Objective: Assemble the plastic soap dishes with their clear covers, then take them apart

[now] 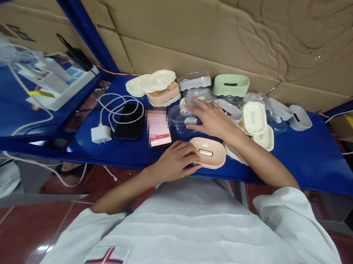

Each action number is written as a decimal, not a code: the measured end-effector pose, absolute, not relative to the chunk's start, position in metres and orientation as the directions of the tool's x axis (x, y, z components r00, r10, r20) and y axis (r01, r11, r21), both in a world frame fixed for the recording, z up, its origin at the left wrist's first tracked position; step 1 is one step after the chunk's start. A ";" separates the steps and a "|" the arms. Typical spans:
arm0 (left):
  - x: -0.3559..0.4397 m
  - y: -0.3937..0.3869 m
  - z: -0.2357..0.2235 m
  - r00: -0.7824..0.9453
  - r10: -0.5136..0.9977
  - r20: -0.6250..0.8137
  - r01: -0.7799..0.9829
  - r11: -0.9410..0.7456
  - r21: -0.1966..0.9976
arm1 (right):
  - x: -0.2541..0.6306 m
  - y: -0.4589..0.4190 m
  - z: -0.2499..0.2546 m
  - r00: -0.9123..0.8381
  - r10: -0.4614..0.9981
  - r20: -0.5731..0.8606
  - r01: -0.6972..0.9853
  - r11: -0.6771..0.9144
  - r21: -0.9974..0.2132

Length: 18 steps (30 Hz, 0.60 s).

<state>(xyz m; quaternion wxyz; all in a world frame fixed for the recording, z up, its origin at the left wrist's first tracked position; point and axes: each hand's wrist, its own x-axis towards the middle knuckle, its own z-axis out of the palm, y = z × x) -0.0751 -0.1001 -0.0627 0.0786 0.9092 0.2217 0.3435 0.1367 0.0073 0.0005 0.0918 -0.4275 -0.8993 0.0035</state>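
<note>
A peach oval soap dish (212, 160) with a slot in its floor lies at the shelf's front edge. My left hand (177, 160) is closed on its left end, thumb along the near side and fingers over the rim. Beyond it, my right hand (210, 119) reaches over clear plastic lids (183, 126), fingers apart; whether its fingertips touch a lid I cannot tell. Round white labels show on the lids. Partly under my right forearm lie a cream tray (254, 119) and a grey dish (230, 110).
Behind stand a green soap dish (231, 85), a clear-lidded grey box (194, 80) and cream lids on a peach box (163, 95). To the left are a lit phone (158, 129), a black phone (129, 123) and a white charger (101, 134) with coiled cable. Cardboard (200, 30) walls the back.
</note>
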 end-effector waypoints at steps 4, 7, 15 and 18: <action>-0.076 -0.100 -0.063 0.660 0.458 0.596 0.341 -0.889 0.307 | 0.143 0.007 -0.003 -0.579 0.786 0.217 0.776 0.613 -0.149; -0.077 -0.101 -0.065 0.651 0.466 0.600 0.365 -0.884 0.291 | 0.162 -0.013 0.001 -0.540 0.773 0.334 0.771 0.613 -0.172; -0.080 -0.101 -0.070 0.506 0.529 0.681 0.350 -0.848 0.399 | 0.211 -0.145 -0.024 -0.411 0.759 0.506 0.793 0.571 -0.213; -0.080 -0.098 -0.069 0.535 0.557 0.635 0.315 -0.830 0.461 | 0.205 -0.165 -0.043 -0.403 0.750 0.525 0.789 0.575 -0.216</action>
